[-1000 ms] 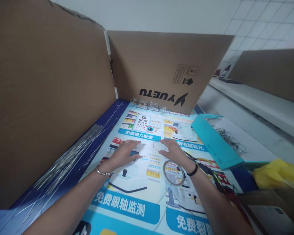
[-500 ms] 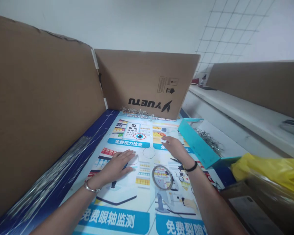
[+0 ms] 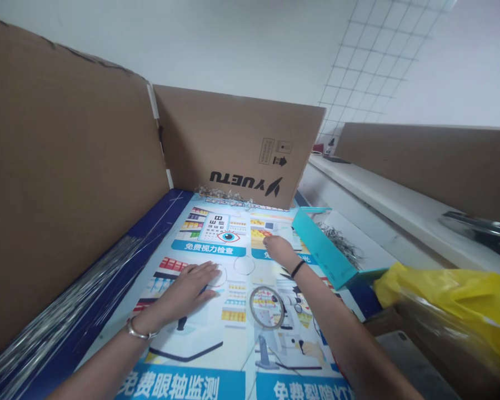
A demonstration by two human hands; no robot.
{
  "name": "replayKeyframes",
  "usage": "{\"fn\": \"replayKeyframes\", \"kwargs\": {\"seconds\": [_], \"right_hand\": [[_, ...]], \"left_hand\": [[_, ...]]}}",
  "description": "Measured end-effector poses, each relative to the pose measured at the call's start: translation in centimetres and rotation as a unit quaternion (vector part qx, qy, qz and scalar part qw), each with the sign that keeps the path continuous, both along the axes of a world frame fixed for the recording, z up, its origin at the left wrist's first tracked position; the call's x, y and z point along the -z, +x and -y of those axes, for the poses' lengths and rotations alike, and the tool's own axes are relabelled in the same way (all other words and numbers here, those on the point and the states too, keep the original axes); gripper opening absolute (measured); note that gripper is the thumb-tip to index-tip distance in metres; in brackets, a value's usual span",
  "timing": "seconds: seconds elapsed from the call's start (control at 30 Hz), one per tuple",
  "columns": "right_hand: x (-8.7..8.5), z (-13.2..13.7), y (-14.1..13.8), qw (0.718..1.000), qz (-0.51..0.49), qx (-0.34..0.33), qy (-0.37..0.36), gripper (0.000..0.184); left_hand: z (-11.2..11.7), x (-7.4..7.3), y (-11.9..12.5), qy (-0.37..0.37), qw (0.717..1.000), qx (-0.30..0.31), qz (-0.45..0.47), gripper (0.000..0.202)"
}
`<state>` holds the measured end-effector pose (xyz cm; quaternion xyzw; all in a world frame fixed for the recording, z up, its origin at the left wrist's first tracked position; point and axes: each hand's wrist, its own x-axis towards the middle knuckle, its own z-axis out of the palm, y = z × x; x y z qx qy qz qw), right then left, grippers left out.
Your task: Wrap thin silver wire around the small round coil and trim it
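Note:
My left hand (image 3: 191, 286) lies with its fingers stretched out over the printed sheet (image 3: 233, 355). Under and beside its fingertips shows part of a thin wire loop (image 3: 224, 278). Another thin wire loop (image 3: 244, 265) lies between the two hands. My right hand (image 3: 281, 253) is farther forward, over the sheet's upper right picture, with its fingers curled together; what they hold, if anything, is too small to make out. A thicker ring (image 3: 251, 307), like a roll of tape, rests on the sheet left of my right forearm.
Long silver wires (image 3: 104, 283) lie along the left on the blue surface. Cardboard panels (image 3: 233, 133) stand left and behind, with small wire pieces (image 3: 225, 194) at their foot. To the right are a teal box (image 3: 323, 250) holding wire bits, a yellow bag (image 3: 445, 300) and a white ledge (image 3: 383, 189).
The camera view has shifted slightly, so the scene sits a little farther left. Both hands stay in nearly the same places on the sheet.

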<state>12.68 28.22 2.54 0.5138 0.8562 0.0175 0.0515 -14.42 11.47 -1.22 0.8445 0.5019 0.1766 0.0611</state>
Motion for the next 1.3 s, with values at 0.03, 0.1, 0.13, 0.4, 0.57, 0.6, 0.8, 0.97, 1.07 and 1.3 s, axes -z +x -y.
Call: {"fn": "replayKeyframes", "kwargs": {"seconds": [0.03, 0.1, 0.13, 0.4, 0.57, 0.6, 0.8, 0.97, 1.07, 1.3], "right_hand": [[0.1, 0.0, -0.1, 1.000, 0.007, -0.006, 0.005, 0.028], [0.2, 0.1, -0.3, 1.000, 0.016, -0.020, 0.018, 0.028], [0.2, 0.2, -0.3, 0.999, 0.018, -0.028, 0.025, 0.028], [0.4, -0.6, -0.9, 0.996, 0.033, -0.060, 0.052, 0.029], [0.5, -1.6, -1.4, 0.994, 0.045, -0.079, 0.053, 0.029], [0.5, -1.8, -1.6, 0.994, 0.048, -0.080, 0.053, 0.030], [0.4, -2.9, -2.8, 0.994, 0.064, -0.074, 0.054, 0.032], [0.4, -4.0, -3.7, 0.994, 0.074, -0.065, 0.053, 0.032], [0.3, -4.4, -4.1, 0.994, 0.074, -0.062, 0.050, 0.032], [-0.4, -4.1, -3.1, 0.996, 0.054, -0.053, 0.052, 0.030]], "left_hand": [[0.0, 0.0, 0.0, -0.002, 1.000, -0.001, 0.002, 0.045], [0.0, -0.1, 0.0, -0.009, 1.000, -0.009, 0.002, 0.045], [0.0, -0.1, 0.1, -0.015, 1.000, -0.014, -0.001, 0.045], [0.1, -0.5, 0.2, -0.032, 0.999, -0.019, -0.018, 0.045], [0.1, -0.2, 0.1, -0.026, 0.999, -0.017, -0.013, 0.046], [0.1, -0.2, 0.1, -0.024, 1.000, -0.016, -0.012, 0.046], [0.1, -0.1, 0.1, -0.022, 0.999, -0.018, -0.018, 0.044], [0.1, -0.2, 0.2, -0.028, 0.999, -0.021, -0.014, 0.045], [0.2, -0.3, 0.2, -0.032, 0.999, -0.025, -0.009, 0.046], [0.3, -0.3, 0.2, -0.021, 1.000, -0.020, -0.009, 0.046]]}}
